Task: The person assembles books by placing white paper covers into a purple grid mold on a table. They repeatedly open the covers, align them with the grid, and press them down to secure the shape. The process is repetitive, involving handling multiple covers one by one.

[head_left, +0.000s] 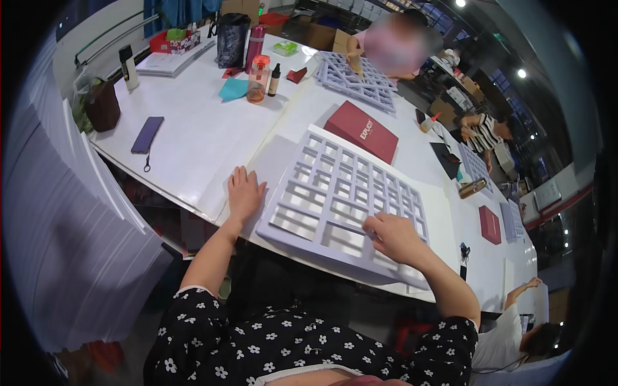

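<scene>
A pale lavender grid divider (pixel 302 244) with many rectangular openings lies in front of me at the table's near edge, slightly turned. Beneath it a white sheet shows at its far and right sides. My right hand (pixel 396 239) has its fingers curled round a bar near the divider's right front part; the fingertips are partly hidden. Flat on the white tabletop, just left of the divider, rests my left hand (pixel 245 196) with its fingers spread and nothing in it. Beyond the divider lies a dark red box (pixel 362 130).
To the left a purple phone (pixel 148 135), an orange-capped bottle (pixel 258 80) and a tumbler (pixel 255 48) stand or lie on the table (pixel 193 148). Tall stacked white sheets (pixel 84 257) rise at my left. Across the table, a person in pink handles more grid dividers (pixel 357 80).
</scene>
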Motion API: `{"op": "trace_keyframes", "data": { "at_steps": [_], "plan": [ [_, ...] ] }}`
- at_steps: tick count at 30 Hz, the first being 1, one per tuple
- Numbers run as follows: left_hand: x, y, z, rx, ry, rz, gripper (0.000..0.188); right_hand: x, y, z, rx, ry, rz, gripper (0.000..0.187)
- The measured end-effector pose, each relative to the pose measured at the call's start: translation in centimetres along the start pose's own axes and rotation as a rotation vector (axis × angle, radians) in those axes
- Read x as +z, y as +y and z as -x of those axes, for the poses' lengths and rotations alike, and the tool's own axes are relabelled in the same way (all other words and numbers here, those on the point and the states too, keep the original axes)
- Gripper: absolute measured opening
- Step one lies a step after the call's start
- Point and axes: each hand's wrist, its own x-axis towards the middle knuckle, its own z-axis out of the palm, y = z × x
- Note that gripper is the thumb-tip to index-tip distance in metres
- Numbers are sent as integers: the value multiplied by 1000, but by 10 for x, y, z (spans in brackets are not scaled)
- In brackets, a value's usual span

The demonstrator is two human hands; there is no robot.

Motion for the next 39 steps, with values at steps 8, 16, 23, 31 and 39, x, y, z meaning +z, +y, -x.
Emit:
{"op": "trace_keyframes", "data": {
  "at_steps": [8, 16, 23, 31, 39],
  "plan": [
    [14, -34, 7, -39, 119, 264, 38, 43, 24, -25, 13, 55, 93, 17],
    [14, -44, 23, -4, 93, 328, 34, 57, 30, -15, 36, 105, 185, 13],
    [9, -37, 27, 28, 90, 271, 36, 35, 23, 17, 120, 234, -21, 35],
    [-1, -39, 27, 47, 116, 222, 44, 6, 43, 88, 314, 1118, -387, 36],
    [-1, -21, 26, 35, 95, 232, 52, 72, 104, 164, 613, 1479, -551, 65]
  ]
}}
